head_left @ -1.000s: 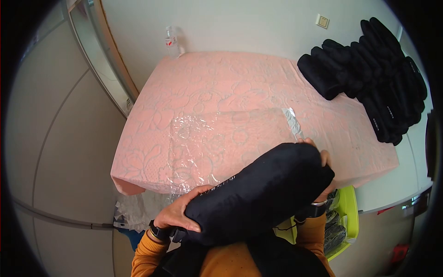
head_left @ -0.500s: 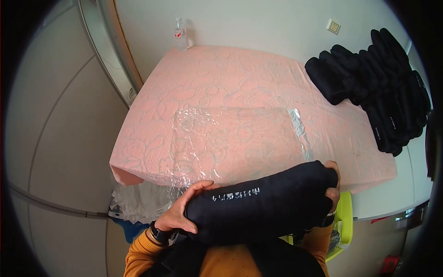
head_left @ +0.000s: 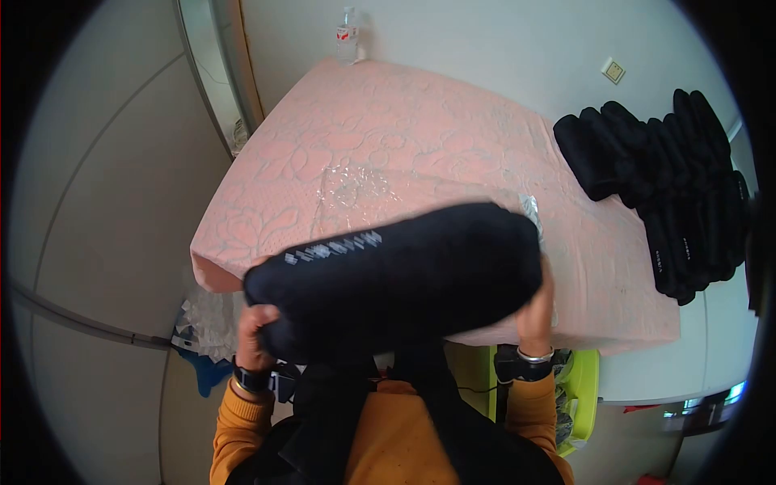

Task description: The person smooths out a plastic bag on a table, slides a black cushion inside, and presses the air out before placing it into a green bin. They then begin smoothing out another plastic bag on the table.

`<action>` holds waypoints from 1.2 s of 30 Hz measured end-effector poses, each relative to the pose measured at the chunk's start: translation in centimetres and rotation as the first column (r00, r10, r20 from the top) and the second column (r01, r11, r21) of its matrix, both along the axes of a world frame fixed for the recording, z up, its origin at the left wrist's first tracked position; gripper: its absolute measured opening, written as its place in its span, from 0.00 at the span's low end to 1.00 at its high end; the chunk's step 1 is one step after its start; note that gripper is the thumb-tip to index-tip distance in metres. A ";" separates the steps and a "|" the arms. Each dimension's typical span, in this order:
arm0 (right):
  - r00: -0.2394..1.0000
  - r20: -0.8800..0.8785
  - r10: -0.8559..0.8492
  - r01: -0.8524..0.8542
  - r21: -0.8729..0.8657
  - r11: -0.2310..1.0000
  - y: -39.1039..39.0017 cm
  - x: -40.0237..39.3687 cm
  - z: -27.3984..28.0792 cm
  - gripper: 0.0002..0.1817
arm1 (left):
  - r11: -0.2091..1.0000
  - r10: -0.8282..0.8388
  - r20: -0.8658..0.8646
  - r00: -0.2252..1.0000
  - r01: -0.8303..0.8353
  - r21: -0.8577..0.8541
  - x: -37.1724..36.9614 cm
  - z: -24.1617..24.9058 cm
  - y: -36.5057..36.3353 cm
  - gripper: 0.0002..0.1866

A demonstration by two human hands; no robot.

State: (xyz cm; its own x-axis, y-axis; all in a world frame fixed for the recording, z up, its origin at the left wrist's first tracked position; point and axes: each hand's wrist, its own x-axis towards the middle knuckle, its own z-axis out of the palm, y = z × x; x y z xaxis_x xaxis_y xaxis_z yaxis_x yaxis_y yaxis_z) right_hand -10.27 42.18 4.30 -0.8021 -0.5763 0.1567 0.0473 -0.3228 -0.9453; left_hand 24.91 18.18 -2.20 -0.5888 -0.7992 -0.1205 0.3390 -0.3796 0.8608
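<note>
A black roll-shaped cushion with a line of white print, blurred by motion, is held up over the front of the pink-covered table. My left hand grips its left end, the thumb lying on the near face. At the other end my right hand presses round the side, its fingers partly hidden behind the cushion. Beneath and beyond the cushion lies a clear plastic bag, flat on the pink cover, with much of it covered from view.
Several similar black cushions are piled at the right. A water bottle stands by the wall. Below the front edge are a lime-green bin with wrapped items and, to the left, crumpled clear plastic.
Both hands have lifted the cushion forward and to the left, over the clear bag. The camera view has shifted slightly.
</note>
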 end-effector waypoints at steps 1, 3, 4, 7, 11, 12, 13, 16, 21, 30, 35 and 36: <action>1.000 -0.009 -0.001 0.001 0.005 1.000 -0.2 0.5 -0.2 0.30 | 0.968 0.185 0.128 0.974 -0.158 -0.197 0.9 -1.7 -0.5 0.28; 0.779 -0.537 0.324 -0.006 0.510 0.860 -0.2 2.4 -0.8 0.29 | 0.890 0.434 -0.065 0.898 -0.439 -0.125 2.6 -2.6 -1.1 0.30; 0.616 -0.694 0.371 0.095 0.534 0.840 -0.4 3.5 -1.2 0.31 | 0.896 0.424 -0.071 0.903 -0.430 -0.113 3.0 -2.3 -1.2 0.30; 0.381 -0.817 0.433 0.260 0.544 0.798 -1.1 4.8 -2.0 0.31 | 0.829 0.554 -0.209 0.806 -0.557 0.048 3.9 -1.3 -1.5 0.23; 0.273 -0.833 0.481 0.322 0.550 0.771 -1.3 3.7 -2.5 0.24 | 0.760 0.623 -0.211 0.753 -0.518 0.393 4.3 -1.1 -2.1 0.25; 0.264 -0.825 0.500 0.287 0.562 0.776 -1.3 3.2 -2.6 0.21 | 0.767 0.617 -0.214 0.757 -0.517 0.379 4.5 -1.5 -2.0 0.26; 0.253 -0.816 0.520 0.248 0.574 0.780 -1.4 2.7 -2.8 0.18 | 0.772 0.614 -0.218 0.758 -0.520 0.366 4.8 -2.0 -1.8 0.27; 0.194 -0.832 0.520 0.241 0.554 0.796 -0.9 0.0 -3.6 0.13 | 0.755 0.640 -0.205 0.740 -0.558 0.344 4.9 -2.6 -1.4 0.27; 0.147 -0.873 0.465 0.427 0.480 0.767 1.0 -7.2 -2.8 0.10 | 0.686 0.721 -0.183 0.668 -0.650 0.327 5.5 -4.4 -1.6 0.27; 0.323 -0.820 0.473 0.177 0.544 0.821 -9.9 3.5 -0.1 0.24 | 0.718 0.675 -0.167 0.718 -0.588 0.373 2.9 -1.8 -0.8 0.31; 0.129 -0.730 0.671 0.401 0.657 0.639 -15.8 9.2 -1.4 0.27 | 0.815 0.572 -0.229 0.787 -0.517 0.260 3.7 -0.9 -0.2 0.35; 0.079 -0.710 0.699 0.459 0.649 0.607 -16.3 9.5 -2.0 0.27 | 0.822 0.563 -0.231 0.793 -0.511 0.250 4.2 -1.1 0.0 0.34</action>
State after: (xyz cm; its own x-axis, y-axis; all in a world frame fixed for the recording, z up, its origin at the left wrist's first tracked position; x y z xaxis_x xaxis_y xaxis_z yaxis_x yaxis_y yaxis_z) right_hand -0.79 25.85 2.31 -0.1897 -0.9698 0.1532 -0.9808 0.1942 0.0149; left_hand 29.10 18.20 -3.34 -0.0983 -0.9793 -0.1769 0.7480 -0.1900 0.6359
